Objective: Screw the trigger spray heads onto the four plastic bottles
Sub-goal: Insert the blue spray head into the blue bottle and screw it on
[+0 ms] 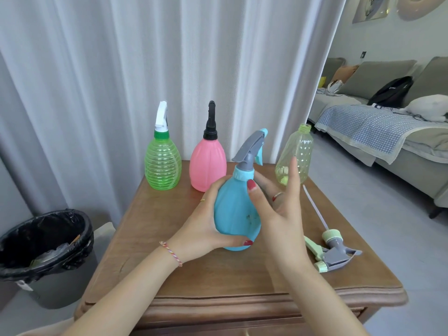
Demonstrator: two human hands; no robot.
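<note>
Cradling the light, slick blue bottle point(236, 212), my left hand point(206, 224) grips its belly; right hand point(278, 209) fingers spread loose at three o'clock, thumb touching.

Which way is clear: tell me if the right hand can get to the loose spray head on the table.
Probably yes. The right hand is open beside the blue bottle, and the loose spray head lies just to its right with bare table between them.
</note>
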